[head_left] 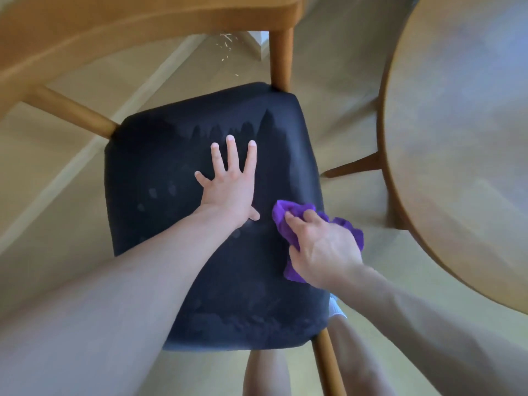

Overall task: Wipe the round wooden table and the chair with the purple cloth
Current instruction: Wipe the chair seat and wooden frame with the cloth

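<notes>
The chair's dark navy seat (pixel 171 224) fills the middle of the head view, with its curved wooden backrest (pixel 85 32) across the top. My left hand (pixel 228 190) lies flat on the seat with fingers spread straight. My right hand (pixel 320 247) grips the bunched purple cloth (pixel 288 221) and holds it against the seat's right edge. The round wooden table (pixel 463 144) stands to the right of the chair, apart from both hands.
Light wooden floor (pixel 57 181) surrounds the chair. Small pale crumbs (pixel 227 42) lie on the floor behind the seat. A table leg (pixel 354 167) angles toward the chair's right side. My legs (pixel 265 372) stand at the seat's front edge.
</notes>
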{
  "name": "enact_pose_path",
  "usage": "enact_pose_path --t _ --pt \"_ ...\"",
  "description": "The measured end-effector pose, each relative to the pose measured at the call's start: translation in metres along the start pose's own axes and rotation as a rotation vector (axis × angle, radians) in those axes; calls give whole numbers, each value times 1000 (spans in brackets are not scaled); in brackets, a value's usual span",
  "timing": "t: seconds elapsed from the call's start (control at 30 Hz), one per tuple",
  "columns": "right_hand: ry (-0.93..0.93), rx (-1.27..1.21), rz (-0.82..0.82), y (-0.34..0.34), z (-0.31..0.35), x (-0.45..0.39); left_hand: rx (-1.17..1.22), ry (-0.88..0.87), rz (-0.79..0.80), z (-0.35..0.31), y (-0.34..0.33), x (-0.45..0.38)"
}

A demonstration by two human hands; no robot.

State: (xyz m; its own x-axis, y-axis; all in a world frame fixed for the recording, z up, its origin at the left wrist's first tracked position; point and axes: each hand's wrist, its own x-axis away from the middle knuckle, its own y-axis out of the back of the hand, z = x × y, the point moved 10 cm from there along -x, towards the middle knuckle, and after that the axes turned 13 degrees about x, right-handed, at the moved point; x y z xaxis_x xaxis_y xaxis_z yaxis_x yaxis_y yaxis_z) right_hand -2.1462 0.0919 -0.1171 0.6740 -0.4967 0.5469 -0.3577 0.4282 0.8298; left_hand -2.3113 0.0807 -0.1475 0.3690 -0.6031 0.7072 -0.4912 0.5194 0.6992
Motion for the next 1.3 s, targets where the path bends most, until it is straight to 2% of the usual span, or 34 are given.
enact_pose_path --t 0.07,0.13,0.27,0.33,0.43,0.57,0.67,0.73,0.77,0.87,0.93,1.03,1.17,1.3 --pt "44 -25 118 -11 -5 16 0 4 1 -2 1 1" --pt "9 -154 103 5 -22 10 -8 10 0 -4 3 2" --pt "-212 -446 -272 79 -69 -45 8 0 -1 -4 4 2" --pt "-233 -417 -313 91 -67 -78 9 0 2 -3 2 2" --pt "-140 -250 -188 69 -36 -92 9 2 2 1 2 1" --pt "-48 -110 -96 26 -14 -28 20 2 4 2 4 3" --pt "40 -89 120 -5 -5 10 32 3 1 2 5 4" --pt "13 -144 175 -2 -16 11 45 6 -8 2 5 5" --pt "-28 -190 131 8 -25 4 50 7 -14 2 5 5" --pt "-196 -369 -172 57 -57 -33 62 14 -35 3 5 4" --pt "-233 -429 -268 71 -62 -58 80 18 -55 5 5 3" --pt "-185 -319 -103 41 -42 -64 103 25 -69 7 5 3" --pt "-74 -151 -4 -7 -20 3 144 68 -78 5 4 12" --pt "16 -191 174 -31 -20 32 160 17 -205 -18 -4 44"
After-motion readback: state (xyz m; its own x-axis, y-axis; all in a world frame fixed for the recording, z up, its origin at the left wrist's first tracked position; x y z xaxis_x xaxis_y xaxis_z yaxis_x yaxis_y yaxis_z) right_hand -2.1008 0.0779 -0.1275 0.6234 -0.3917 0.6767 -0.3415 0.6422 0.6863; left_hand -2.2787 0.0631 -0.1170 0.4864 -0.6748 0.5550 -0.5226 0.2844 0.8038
